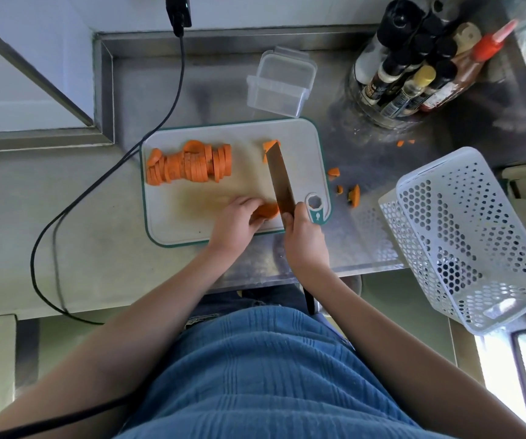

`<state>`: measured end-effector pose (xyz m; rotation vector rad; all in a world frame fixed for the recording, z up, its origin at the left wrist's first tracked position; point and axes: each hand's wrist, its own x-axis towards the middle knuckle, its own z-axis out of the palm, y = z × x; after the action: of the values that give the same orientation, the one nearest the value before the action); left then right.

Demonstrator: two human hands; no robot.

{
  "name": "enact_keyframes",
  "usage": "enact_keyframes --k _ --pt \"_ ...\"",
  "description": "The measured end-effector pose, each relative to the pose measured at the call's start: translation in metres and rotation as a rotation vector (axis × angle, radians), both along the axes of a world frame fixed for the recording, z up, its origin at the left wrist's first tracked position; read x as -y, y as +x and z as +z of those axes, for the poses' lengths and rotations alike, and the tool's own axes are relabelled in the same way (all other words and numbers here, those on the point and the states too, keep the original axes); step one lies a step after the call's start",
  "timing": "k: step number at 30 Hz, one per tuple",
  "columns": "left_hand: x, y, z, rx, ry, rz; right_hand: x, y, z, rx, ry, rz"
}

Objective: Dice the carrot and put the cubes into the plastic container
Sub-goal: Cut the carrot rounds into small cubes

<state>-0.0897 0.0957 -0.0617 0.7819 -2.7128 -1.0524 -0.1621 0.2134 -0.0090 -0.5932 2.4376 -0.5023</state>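
A: Under the left grip, near edge of the cutting board (192, 217): left hand (236, 221), fingers curled round a few carrot slices (267, 211), pinning them to the board.

B: Right grip?

A: Right hand (303, 231) wrapped round the handle of the knife (279, 179). Blade runs away from that hand, across the board, just right of the pinned slices. Whether the edge touches the board, cannot tell.

B: Rest of the carrot?

A: Sliced carrot row (189, 164) lies left of and beyond the left grip, rounds leaning on each other, well apart from the knife. One cut piece (269, 144) sits at the blade's far tip.

B: Anything off the board?

A: Loose carrot bits (354, 195) on the steel surface (366, 160), right of the knife hand, just past the board's right edge. Two smaller scraps farther out.

B: Container?

A: Plastic container (279, 83), clear, lid off, beyond the knife tip, off the board's far edge. Contents: none seen from here.

B: Surroundings?

A: White perforated basket (470, 236) right of the right grip, tilted, overhanging the surface edge. Bottle rack (413, 68) far right, behind the container. Black cable (103, 172) trails left of the board.
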Motion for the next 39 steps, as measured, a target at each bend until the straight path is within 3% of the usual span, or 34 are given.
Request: enact_keyframes --k 8,21,26,39 --pt "0.002 -0.002 0.003 0.013 0.004 -0.024 0.010 0.002 -0.013 -0.041 0.156 0.082" --pt "-0.005 -0.012 0.000 -0.018 0.012 0.096 0.002 -0.022 0.009 -0.067 -0.010 0.022" --pt "-0.003 -0.005 0.001 -0.034 0.089 0.097 0.007 -0.016 0.006 -0.057 -0.002 0.070" --pt "-0.001 -0.010 0.002 -0.066 0.061 0.070 0.009 -0.016 -0.006 -0.056 0.036 0.105"
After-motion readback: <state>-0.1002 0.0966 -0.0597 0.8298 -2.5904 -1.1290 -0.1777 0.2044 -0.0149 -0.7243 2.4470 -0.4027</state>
